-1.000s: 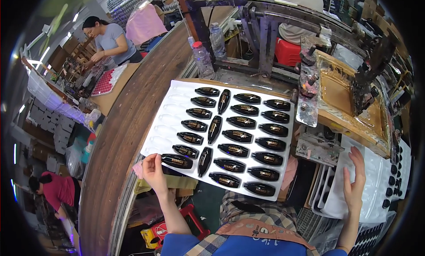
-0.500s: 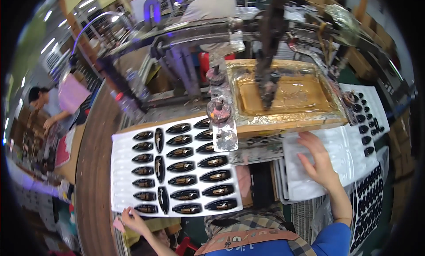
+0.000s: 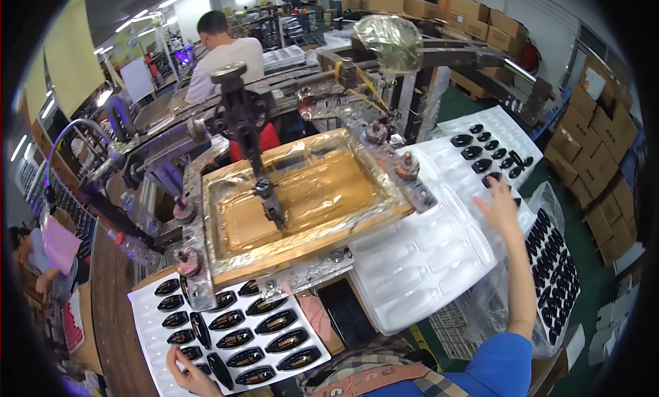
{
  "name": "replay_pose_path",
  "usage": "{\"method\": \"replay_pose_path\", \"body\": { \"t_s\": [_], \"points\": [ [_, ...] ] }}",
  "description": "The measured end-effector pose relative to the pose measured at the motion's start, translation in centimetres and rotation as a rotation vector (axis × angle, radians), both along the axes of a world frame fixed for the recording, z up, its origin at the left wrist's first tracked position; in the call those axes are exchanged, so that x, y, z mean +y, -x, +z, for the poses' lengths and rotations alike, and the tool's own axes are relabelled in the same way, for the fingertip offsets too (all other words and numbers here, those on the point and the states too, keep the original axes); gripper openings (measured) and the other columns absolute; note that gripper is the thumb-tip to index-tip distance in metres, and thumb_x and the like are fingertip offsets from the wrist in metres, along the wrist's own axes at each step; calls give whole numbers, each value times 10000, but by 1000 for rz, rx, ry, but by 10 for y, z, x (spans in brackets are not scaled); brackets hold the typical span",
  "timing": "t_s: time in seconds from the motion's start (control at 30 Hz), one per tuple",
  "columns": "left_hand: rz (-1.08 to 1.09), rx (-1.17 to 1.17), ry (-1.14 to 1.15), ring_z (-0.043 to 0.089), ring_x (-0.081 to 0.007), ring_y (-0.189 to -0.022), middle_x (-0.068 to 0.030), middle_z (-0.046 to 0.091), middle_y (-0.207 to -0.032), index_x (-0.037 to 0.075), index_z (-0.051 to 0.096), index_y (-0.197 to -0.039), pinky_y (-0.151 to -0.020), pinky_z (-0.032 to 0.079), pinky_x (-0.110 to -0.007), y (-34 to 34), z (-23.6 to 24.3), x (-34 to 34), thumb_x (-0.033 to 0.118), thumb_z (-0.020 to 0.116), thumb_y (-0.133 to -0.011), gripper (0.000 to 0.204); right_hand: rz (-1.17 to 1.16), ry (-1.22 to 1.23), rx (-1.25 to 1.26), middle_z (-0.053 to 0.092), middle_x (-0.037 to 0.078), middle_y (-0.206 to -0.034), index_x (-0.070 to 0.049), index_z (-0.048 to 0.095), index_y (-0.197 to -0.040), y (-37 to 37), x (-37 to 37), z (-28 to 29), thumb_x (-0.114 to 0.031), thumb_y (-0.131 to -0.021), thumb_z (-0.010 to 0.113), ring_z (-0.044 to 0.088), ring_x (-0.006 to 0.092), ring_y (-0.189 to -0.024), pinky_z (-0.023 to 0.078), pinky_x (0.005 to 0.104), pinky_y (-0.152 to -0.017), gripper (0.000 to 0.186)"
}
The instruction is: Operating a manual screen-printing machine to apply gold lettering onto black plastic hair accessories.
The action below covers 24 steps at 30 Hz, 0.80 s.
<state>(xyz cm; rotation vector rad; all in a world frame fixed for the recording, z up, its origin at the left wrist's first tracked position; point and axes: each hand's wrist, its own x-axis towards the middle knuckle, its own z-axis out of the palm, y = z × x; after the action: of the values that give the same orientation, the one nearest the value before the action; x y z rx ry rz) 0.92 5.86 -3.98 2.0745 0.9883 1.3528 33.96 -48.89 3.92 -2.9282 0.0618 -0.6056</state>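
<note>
My right hand reaches over a white moulded tray at the right. Its fingertips meet a glossy black oval piece, while the thumb stands apart from them. Several similar black pieces lie on that tray. At the lower left, my left hand is by the corner of another white tray, fingers loosely bent and apart, with nothing visible in them. This tray bears rows of black pointed-oval pieces with gold print. Some are hidden under the frame and behind my hand.
A screen-printing frame with amber mesh stands in the middle, under a dark metal arm. Stacked white trays lie right of it. A bagged tray of black pieces is at far right, near cardboard boxes. Other people work beyond.
My view has swung to the right. My right hand has moved from the blank white trays to a black piece on the far right tray. My left hand stays by the printed tray's near corner.
</note>
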Motion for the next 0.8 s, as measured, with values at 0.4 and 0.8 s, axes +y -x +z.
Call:
{"method": "replay_pose_path", "body": {
  "t_s": [0.4,0.8],
  "points": [
    [-565,99,-9,572,-303,-799,-179,595,-857,7,585,-906,-726,438,-364,-154,46,-39,109,545,-773,172,150,-55,34,471,212,-1064,-4,513,-1075,-21,-161,-54,-250,-872,446,465,353,-989,376,363,-851,325],
    [-1108,-108,274,573,-138,-772,-78,624,-829,-23,584,-929,-712,443,-248,-262,13,-2,129,575,-787,208,880,-701,320,486,109,-1172,-22,492,-1132,31,147,26,-44,-752,596,487,184,-1034,420,290,-814,396]
  ]
}}
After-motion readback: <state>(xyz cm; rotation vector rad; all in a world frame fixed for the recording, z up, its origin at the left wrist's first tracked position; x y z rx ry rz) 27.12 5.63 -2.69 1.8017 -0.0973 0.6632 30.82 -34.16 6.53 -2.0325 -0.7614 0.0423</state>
